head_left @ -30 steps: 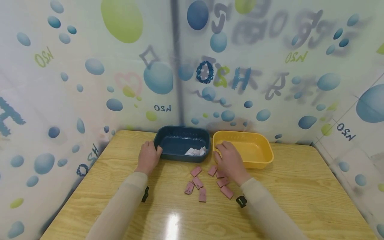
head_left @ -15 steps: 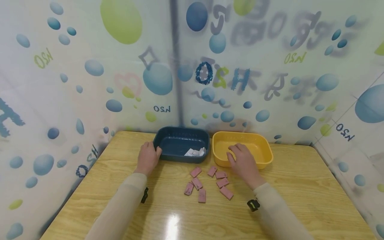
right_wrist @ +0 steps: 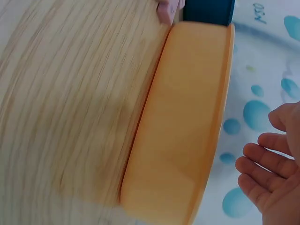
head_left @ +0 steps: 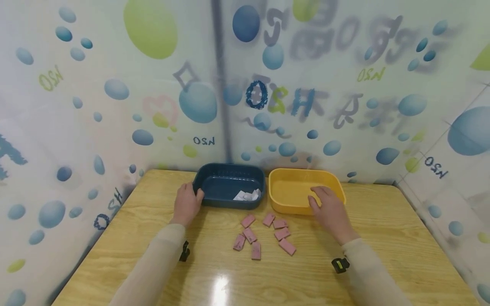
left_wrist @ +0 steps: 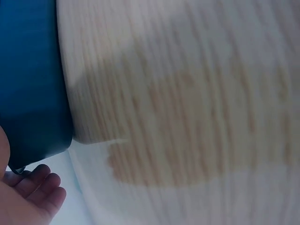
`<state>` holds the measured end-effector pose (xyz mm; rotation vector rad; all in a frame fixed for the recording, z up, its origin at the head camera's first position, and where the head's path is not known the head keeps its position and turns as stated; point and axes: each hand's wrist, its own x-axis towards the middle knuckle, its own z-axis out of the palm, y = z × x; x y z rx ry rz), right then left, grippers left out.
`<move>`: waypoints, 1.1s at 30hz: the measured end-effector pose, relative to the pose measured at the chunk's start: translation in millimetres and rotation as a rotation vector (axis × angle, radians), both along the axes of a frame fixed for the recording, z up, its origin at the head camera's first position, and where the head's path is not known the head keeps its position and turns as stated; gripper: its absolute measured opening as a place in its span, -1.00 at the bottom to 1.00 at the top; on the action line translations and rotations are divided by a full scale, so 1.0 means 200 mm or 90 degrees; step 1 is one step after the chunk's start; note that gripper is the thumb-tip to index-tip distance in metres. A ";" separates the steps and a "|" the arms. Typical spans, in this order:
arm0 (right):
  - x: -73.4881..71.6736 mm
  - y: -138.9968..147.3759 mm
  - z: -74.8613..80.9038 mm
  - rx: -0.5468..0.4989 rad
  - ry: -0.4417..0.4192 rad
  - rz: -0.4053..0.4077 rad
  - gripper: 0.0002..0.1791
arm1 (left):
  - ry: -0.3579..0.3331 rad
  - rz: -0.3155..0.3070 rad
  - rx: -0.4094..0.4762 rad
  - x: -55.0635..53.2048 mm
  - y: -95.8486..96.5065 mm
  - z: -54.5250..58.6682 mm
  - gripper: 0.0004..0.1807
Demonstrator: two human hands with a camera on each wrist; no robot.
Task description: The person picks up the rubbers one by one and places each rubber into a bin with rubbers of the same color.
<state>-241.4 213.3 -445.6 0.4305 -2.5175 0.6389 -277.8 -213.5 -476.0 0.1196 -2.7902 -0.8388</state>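
The left grip (head_left: pixel 186 205) holds the rim of the blue bin (head_left: pixel 233 205), just left of the yellow bin (head_left: pixel 292 209); the right grip (head_left: pixel 332 211), empty, fingers loosely spread, hangs at the yellow bin's front right corner. Both look light, stiff, slick, best held by the rim.

The tabletop (head_left: pixel 214 255) looks like varnished wood, its grain streaky, smooth and glossy enough to throw back a bright glare; the blue bin (head_left: pixel 218 187) is smooth plastic, shiny on its inner floor; the yellow bin (head_left: pixel 291 209) is plastic too, its outer wall smooth with only a soft sheen; the pink tiles (head_left: pixel 282 233) look matt; the white pieces (head_left: pixel 246 196) look pale and matt, paper or plastic being hard to tell; the sleeves (head_left: pixel 153 263) are matt cloth; the backdrop (head_left: pixel 237 127) is a smooth printed sheet, faintly shiny
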 end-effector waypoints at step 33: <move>0.03 0.37 -0.08 -0.058 -0.033 -0.104 -0.62 | 0.097 -0.086 -0.073 0.09 0.07 0.06 -0.31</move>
